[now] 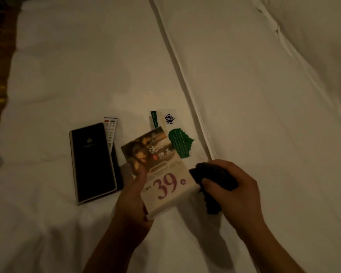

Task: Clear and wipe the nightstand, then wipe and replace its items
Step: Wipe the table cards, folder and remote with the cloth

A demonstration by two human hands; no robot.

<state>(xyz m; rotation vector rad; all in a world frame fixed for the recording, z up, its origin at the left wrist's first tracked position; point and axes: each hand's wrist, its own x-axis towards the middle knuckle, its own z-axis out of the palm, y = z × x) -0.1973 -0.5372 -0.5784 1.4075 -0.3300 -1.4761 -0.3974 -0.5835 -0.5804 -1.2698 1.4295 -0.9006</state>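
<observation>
Holding a printed card (163, 170) above the white bed (67, 66), the left hand (132, 198) pinches its lower left edge while the right hand (232, 186) clutches a dark cloth (211, 180) touching its right edge. Steady the card; wipe lightly across.

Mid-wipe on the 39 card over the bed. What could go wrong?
1. The left hand holds the card along one side only; a push from the cloth in the right hand could bend it or knock it loose.
2. The cloth hangs close to the white sheet and might smudge it.
3. The remote lies tucked against the black folder, easy to overlook.
</observation>
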